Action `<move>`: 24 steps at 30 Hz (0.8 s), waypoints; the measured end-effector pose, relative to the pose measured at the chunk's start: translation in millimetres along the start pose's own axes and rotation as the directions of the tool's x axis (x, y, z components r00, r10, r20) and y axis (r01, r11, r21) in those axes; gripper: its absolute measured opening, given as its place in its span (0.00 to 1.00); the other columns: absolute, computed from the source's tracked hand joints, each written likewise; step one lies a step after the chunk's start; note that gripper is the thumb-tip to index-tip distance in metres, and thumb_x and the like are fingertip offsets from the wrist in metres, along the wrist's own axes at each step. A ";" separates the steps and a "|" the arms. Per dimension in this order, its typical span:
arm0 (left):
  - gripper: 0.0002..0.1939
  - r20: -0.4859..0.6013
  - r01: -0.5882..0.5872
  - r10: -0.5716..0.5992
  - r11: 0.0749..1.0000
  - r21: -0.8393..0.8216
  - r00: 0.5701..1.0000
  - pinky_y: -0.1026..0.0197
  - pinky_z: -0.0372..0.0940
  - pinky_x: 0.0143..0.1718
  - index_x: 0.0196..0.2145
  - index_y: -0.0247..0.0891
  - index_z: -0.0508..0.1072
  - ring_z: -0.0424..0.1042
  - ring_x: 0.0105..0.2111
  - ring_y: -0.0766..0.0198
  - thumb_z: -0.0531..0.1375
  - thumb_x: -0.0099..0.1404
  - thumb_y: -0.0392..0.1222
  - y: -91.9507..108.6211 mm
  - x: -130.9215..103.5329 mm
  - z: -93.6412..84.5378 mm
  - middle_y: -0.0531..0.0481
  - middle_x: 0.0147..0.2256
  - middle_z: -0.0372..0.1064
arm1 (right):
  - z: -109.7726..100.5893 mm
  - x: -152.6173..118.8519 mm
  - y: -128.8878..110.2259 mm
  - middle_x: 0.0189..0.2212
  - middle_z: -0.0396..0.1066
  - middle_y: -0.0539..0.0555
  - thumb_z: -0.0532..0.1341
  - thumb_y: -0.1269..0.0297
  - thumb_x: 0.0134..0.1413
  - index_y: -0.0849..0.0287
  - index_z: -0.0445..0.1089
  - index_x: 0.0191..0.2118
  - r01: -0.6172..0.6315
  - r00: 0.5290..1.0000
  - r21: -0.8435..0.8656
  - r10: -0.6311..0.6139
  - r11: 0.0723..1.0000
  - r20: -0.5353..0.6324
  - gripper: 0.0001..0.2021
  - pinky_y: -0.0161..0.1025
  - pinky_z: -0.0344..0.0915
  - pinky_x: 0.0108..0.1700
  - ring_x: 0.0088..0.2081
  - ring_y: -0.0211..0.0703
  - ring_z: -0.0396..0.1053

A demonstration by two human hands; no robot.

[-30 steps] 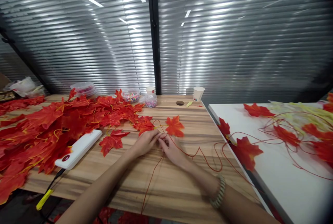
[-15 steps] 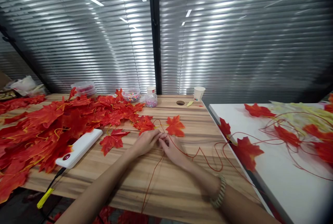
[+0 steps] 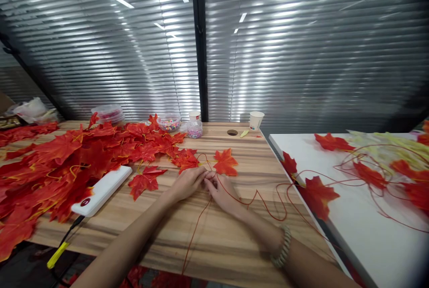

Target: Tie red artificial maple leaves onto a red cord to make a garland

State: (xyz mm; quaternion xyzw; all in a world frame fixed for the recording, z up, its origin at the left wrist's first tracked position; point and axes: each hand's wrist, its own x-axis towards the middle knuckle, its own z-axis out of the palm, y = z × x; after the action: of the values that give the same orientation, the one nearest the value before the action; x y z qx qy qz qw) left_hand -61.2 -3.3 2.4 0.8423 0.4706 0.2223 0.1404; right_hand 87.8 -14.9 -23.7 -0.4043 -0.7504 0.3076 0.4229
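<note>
My left hand (image 3: 188, 184) and my right hand (image 3: 223, 193) meet over the wooden table, fingertips pinched together. Between them runs a thin red cord (image 3: 195, 230); one end trails down to the table's front edge, and the rest snakes right past my right forearm. Just beyond my fingers lies a red artificial maple leaf (image 3: 225, 162), with a loop of cord beside it. Another maple leaf (image 3: 185, 159) rests behind my left hand. The exact spot where the fingertips grip the cord is hidden by the fingers.
A large heap of red maple leaves (image 3: 97, 154) covers the table's left side, with a white power bank (image 3: 102, 190) on a cable. Bead tubs (image 3: 195, 130) and a paper cup (image 3: 256, 120) stand at the back. A white table (image 3: 355, 216) adjoins on the right, bearing cord and leaves.
</note>
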 end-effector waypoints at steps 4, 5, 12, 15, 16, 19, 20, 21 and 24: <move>0.11 0.003 -0.004 0.004 1.000 -0.010 1.000 0.67 0.55 0.29 0.27 0.38 0.64 0.64 0.26 0.66 0.46 0.64 0.40 -0.6 0.3 0.5 0.52 0.25 0.65 | -0.8 -0.5 -1.5 0.22 0.66 0.49 0.51 0.69 0.55 0.60 0.64 0.30 -0.003 1.000 0.002 0.003 1.000 0.000 0.06 0.31 0.58 0.28 0.23 0.35 0.63; 0.11 0.002 -0.005 0.005 1.000 -0.015 1.000 0.66 0.56 0.29 0.27 0.38 0.64 0.64 0.26 0.66 0.46 0.64 0.40 -0.5 0.4 0.5 0.52 0.25 0.65 | -1.0 -0.5 -1.9 0.22 0.66 0.49 0.51 0.69 0.55 0.60 0.64 0.30 -0.006 1.000 0.001 0.006 1.000 0.000 0.06 0.31 0.58 0.28 0.23 0.35 0.63; 0.13 0.004 0.003 -0.003 0.999 -0.037 1.000 0.66 0.55 0.29 0.27 0.37 0.64 0.63 0.26 0.66 0.45 0.64 0.42 0.6 0.9 0.1 0.51 0.25 0.65 | -0.6 0.5 -1.8 0.20 0.65 0.49 0.51 0.69 0.55 0.60 0.64 0.29 0.004 1.000 -0.014 -0.004 1.000 -0.003 0.07 0.31 0.57 0.28 0.22 0.35 0.62; 0.13 0.007 0.000 0.000 0.999 -0.036 1.000 0.66 0.56 0.29 0.28 0.37 0.64 0.63 0.26 0.66 0.45 0.64 0.42 0.3 0.9 0.3 0.51 0.25 0.65 | -0.4 0.7 -0.8 0.20 0.65 0.49 0.51 0.68 0.55 0.60 0.65 0.29 0.011 1.000 -0.016 -0.011 1.000 -0.002 0.07 0.31 0.57 0.28 0.23 0.36 0.62; 0.13 0.008 -0.002 0.003 0.999 -0.035 1.000 0.66 0.56 0.29 0.28 0.37 0.64 0.63 0.26 0.66 0.45 0.64 0.41 0.1 0.9 0.4 0.51 0.25 0.65 | -0.4 0.7 -0.6 0.20 0.65 0.49 0.51 0.68 0.55 0.59 0.65 0.29 0.015 1.000 -0.019 -0.015 1.000 -0.005 0.07 0.32 0.57 0.28 0.23 0.36 0.62; 0.12 0.002 -0.009 0.009 1.000 -0.028 1.000 0.67 0.56 0.29 0.28 0.38 0.64 0.64 0.26 0.66 0.45 0.65 0.41 -0.4 0.9 0.7 0.51 0.25 0.65 | -0.5 0.6 -0.7 0.20 0.65 0.49 0.51 0.68 0.55 0.59 0.65 0.29 0.017 1.000 -0.032 -0.017 0.999 -0.007 0.08 0.32 0.57 0.28 0.23 0.36 0.62; 0.12 0.001 -0.011 0.011 1.000 -0.027 1.000 0.67 0.56 0.30 0.28 0.38 0.64 0.64 0.27 0.66 0.45 0.65 0.41 -0.5 0.9 0.7 0.51 0.25 0.65 | -0.6 0.5 -1.0 0.20 0.65 0.49 0.51 0.68 0.55 0.60 0.65 0.29 0.015 1.000 -0.035 -0.015 0.999 -0.006 0.08 0.32 0.57 0.28 0.23 0.36 0.62; 0.12 0.002 -0.014 0.014 1.000 -0.027 1.000 0.67 0.56 0.30 0.28 0.38 0.64 0.64 0.27 0.66 0.45 0.65 0.41 -0.5 0.9 0.7 0.51 0.25 0.65 | -0.7 0.4 -1.3 0.20 0.65 0.49 0.51 0.68 0.55 0.60 0.65 0.29 0.013 1.000 -0.037 -0.013 0.999 -0.003 0.08 0.32 0.57 0.28 0.23 0.36 0.62; 0.12 0.003 -0.017 0.017 0.999 -0.036 1.000 0.67 0.55 0.29 0.28 0.37 0.64 0.64 0.26 0.66 0.45 0.65 0.41 -0.5 0.9 0.5 0.51 0.25 0.65 | -1.0 0.4 -2.4 0.20 0.65 0.49 0.51 0.68 0.55 0.60 0.65 0.30 0.003 1.000 -0.034 -0.003 0.999 0.001 0.08 0.32 0.57 0.29 0.23 0.36 0.63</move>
State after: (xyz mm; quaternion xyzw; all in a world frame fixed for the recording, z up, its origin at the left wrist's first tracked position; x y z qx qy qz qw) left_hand -60.9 -2.3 1.9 0.8440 0.4590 0.2304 0.1546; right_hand 87.8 -15.6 -21.2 -0.4104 -0.7562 0.2941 0.4162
